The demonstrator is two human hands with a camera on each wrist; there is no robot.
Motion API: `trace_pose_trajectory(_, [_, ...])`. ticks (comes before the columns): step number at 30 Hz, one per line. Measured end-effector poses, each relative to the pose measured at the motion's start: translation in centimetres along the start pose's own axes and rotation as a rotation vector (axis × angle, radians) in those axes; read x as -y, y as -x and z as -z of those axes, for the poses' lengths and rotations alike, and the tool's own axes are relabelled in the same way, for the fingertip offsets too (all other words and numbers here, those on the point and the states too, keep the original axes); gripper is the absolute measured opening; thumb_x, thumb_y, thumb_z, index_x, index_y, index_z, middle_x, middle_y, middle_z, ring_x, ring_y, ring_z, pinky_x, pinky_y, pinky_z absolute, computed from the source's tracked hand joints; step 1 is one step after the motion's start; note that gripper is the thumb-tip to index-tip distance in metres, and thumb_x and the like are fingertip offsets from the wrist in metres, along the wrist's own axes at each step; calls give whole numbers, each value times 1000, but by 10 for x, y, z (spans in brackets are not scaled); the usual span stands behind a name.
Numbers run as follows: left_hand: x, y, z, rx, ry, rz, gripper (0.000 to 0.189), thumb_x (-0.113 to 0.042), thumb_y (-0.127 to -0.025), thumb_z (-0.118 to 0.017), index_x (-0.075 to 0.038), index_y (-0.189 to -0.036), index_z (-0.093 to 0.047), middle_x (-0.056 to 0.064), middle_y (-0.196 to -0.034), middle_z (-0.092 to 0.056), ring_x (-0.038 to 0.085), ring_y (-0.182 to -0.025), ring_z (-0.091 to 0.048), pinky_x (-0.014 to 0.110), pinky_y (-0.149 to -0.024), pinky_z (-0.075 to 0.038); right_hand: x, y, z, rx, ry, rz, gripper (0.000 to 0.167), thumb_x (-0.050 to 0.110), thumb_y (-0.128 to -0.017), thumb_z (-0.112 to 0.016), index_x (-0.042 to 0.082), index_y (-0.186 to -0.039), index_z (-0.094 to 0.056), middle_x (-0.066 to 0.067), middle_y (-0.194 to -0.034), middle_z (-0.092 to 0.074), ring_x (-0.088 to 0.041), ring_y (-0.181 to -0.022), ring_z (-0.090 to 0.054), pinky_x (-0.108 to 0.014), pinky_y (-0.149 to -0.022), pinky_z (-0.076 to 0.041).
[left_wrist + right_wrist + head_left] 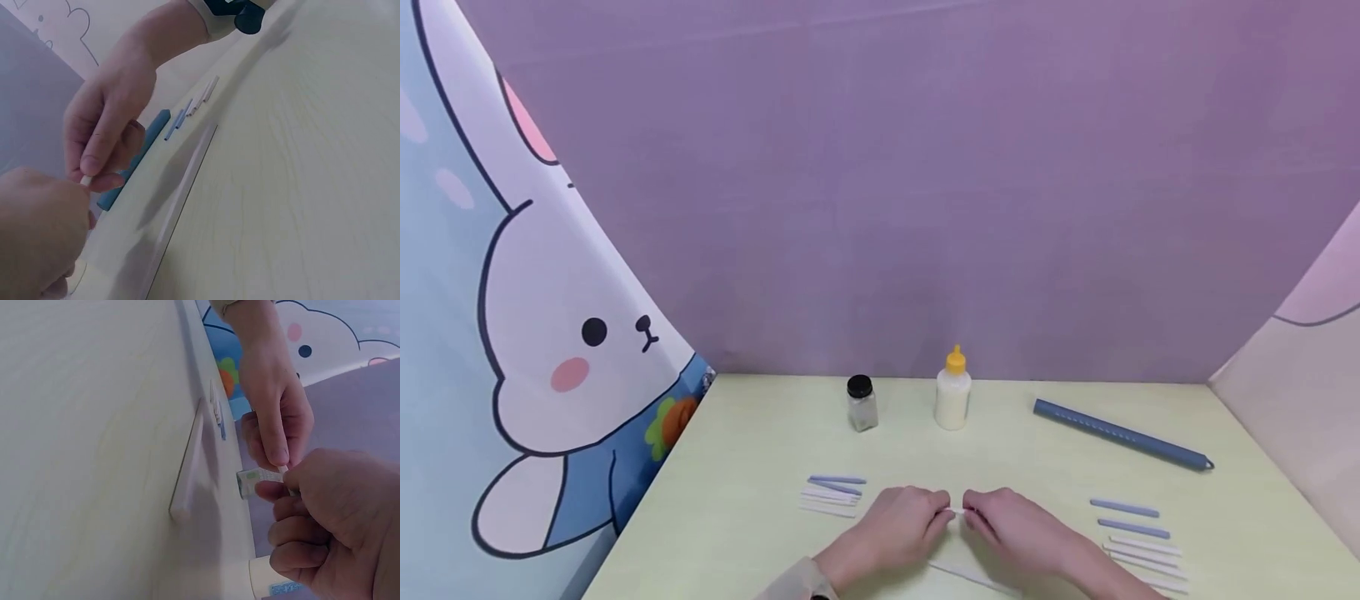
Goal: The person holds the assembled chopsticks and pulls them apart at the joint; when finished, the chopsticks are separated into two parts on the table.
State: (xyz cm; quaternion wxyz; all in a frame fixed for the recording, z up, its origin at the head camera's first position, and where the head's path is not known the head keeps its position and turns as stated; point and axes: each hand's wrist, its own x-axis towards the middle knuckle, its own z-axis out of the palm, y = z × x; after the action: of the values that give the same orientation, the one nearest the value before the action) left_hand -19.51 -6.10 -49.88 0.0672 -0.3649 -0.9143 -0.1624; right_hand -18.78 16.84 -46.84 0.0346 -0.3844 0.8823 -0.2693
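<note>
Near the front of the table, my left hand [904, 527] and right hand [1021, 525] meet with curled fingers. They pinch one short white stick [956, 511] between them, one hand at each side. Only a small bit of this stick shows; the fingers hide the rest. Both wrist views also show the hands raised above the tabletop, the left wrist view with the white stick [86, 180] between thumb and fingers. Below the hands, a longer white stick [973, 577] lies on the table, seen whole in the right wrist view as a pale bar [189, 462].
A small clear jar with black lid [862, 408] and a white bottle with yellow nozzle [952, 402] stand at the back. A long blue rod [1120, 435] lies back right. Blue and white sticks lie left [835, 490] and right [1142, 550] of the hands.
</note>
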Motion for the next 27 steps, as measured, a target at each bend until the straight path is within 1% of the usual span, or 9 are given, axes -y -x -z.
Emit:
trace_pose_trajectory(3, [-3, -1, 0, -82, -20, 16, 35, -32, -109, -57, -23, -77, -51, -14, -61, -39, 0, -57, -39, 17, -50, -27, 2, -2, 0, -86, 16, 19, 26, 16, -109, -60, 20, -83, -57, 22, -68, -30, 10, -60, -31, -13, -54, -33])
trace_pose_trajectory(6, [-7, -3, 4, -134, 8, 50, 32, -32, -110, -58, -23, -79, -55, -14, -62, -41, -2, -58, -39, 16, -50, -27, 4, -4, -2, -198, 36, 27, 24, 16, -107, -64, 21, -84, -62, 23, -68, -34, 11, -59, -30, -13, -53, -31])
trace_pose_trajectory(8, [-9, -5, 9, -144, 31, 60, 31, -32, -111, -56, -22, -81, -58, -14, -63, -42, -2, -59, -40, 16, -51, -29, 5, -5, -2, -251, 39, 30, 22, 16, -106, -65, 21, -85, -65, 23, -68, -39, 12, -60, -32, -13, -53, -32])
trace_pose_trajectory(10, [-8, -5, 15, -134, 40, 40, 31, -32, -111, -55, -22, -82, -59, -14, -62, -42, -2, -59, -39, 15, -52, -30, 6, -5, -2, -265, 14, 42, 19, 16, -106, -65, 21, -88, -68, 23, -70, -44, 12, -61, -33, -13, -54, -35])
trace_pose_trajectory(13, [-3, -3, 20, -99, 3, -65, 34, -33, -112, -54, -22, -80, -54, -15, -61, -36, -3, -56, -34, 13, -53, -26, 6, -4, 4, -190, -58, 94, 20, 18, -108, -63, 20, -91, -72, 22, -68, -42, 14, -60, -30, -11, -53, -34])
trace_pose_trajectory(17, [2, 2, 22, -79, -17, -235, 35, -31, -112, -54, -20, -79, -51, -15, -60, -29, -6, -54, -27, 10, -52, -19, 4, -1, 20, -10, -185, 199, 22, 18, -111, -58, 19, -96, -74, 16, -66, -37, 16, -59, -25, -9, -52, -30])
trace_pose_trajectory(19, [2, 4, 23, -84, 6, -270, 33, -30, -112, -54, -19, -80, -54, -15, -61, -29, -6, -54, -25, 9, -51, -18, 3, -2, 28, 56, -226, 233, 22, 18, -112, -56, 19, -99, -74, 12, -67, -41, 16, -60, -25, -9, -53, -31])
trace_pose_trajectory(22, [-2, 5, 27, -78, 33, -253, 32, -29, -112, -54, -18, -82, -55, -15, -61, -29, -7, -54, -23, 9, -51, -19, 4, -3, 34, 102, -246, 243, 22, 15, -113, -53, 17, -104, -73, 10, -71, -51, 14, -61, -26, -9, -56, -32])
trace_pose_trajectory(27, [-13, 6, 32, 21, -52, -117, 29, -27, -112, -53, -19, -83, -54, -14, -62, -36, -2, -55, -32, 14, -50, -26, 5, -3, 29, 105, -223, 204, 21, 13, -112, -54, 15, -101, -72, 15, -72, -53, 14, -61, -28, -10, -57, -36])
